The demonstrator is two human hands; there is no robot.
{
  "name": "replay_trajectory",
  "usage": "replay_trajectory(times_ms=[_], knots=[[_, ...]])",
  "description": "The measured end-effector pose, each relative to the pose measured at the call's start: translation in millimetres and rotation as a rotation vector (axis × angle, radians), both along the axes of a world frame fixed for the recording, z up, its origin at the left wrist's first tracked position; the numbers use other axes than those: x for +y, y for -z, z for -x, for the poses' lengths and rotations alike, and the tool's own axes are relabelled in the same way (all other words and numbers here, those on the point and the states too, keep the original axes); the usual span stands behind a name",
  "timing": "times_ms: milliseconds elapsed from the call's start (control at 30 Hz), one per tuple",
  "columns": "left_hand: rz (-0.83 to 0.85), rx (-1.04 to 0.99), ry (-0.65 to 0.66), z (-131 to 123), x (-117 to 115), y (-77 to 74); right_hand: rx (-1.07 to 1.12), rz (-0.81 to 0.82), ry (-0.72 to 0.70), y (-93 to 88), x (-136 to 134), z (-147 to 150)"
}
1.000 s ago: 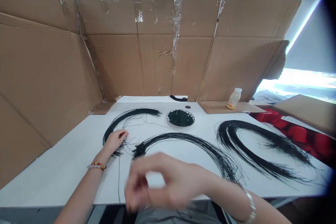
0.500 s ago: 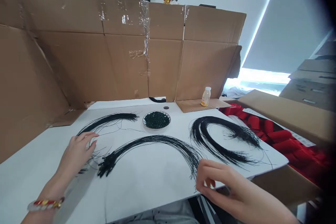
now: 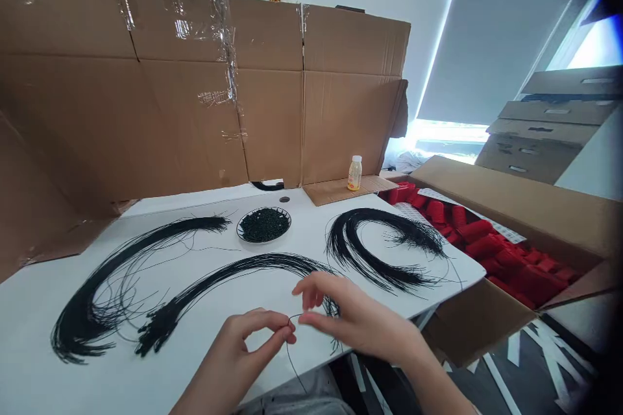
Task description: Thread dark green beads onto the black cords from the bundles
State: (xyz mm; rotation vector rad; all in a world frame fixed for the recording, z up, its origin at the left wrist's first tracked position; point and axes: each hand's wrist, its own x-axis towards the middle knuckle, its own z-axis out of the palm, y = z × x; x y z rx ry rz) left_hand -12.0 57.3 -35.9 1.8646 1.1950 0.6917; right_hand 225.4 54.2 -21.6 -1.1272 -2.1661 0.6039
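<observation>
Near the table's front edge my left hand [image 3: 243, 350] pinches a thin black cord [image 3: 294, 366] between thumb and forefinger. One end of the cord hangs down towards my lap, and a short curved piece rises above the fingertips. Just to the right, my right hand [image 3: 355, 321] has its thumb and fingers apart, with the thumb tip close to that curved piece; whether they touch I cannot tell. Behind both hands arches a bundle of black cords [image 3: 228, 269] with knobby ends at its left. My right hand covers part of this bundle's right end.
A second bundle of black cords [image 3: 92, 285] curves at the left, a third [image 3: 350, 240] at the right. Between them stands a dish [image 3: 239, 233] of small dark green pieces. A bottle [image 3: 355, 175] stands by the cardboard wall [image 3: 185, 123]. An open carton [image 3: 487, 185] holds red spools.
My left hand has moved right from the left bundle and now pinches a cord. My right hand has come left and up, its fingers spreading. The view has turned right.
</observation>
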Motion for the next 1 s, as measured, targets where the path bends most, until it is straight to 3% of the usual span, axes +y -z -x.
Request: replay_trajectory(times_ms=[167, 267, 367, 500, 667, 800, 1000], knots=[[0.058, -0.003, -0.001, 5.3, 4.3, 0.7, -0.170, -0.023, 0.339, 19.6, 78.1, -54.4], [0.094, -0.007, 0.021, 3.5, 4.5, 2.7, -0.291, -0.009, 0.368, 28.9, 123.1, -62.0], [0.103, -0.014, 0.023, 0.7, 7.6, 4.0, -0.380, 0.017, 0.372, 35.8, 156.2, -51.7], [0.088, -0.024, 0.021, 4.0, 11.6, 1.1, -0.421, 0.057, 0.378, 46.2, 181.9, -43.6], [0.077, -0.148, 0.003, 8.6, 22.5, -2.0, -0.296, 0.077, 0.382, 60.1, 189.7, -54.5], [0.037, -0.319, -0.024, -12.2, 63.4, 4.6, -0.076, 0.084, 0.376, 66.0, 192.7, -57.9], [-0.027, -0.380, -0.059, -80.7, 168.0, 22.9, 0.344, 0.154, 0.337, 68.8, 203.3, -50.4]])
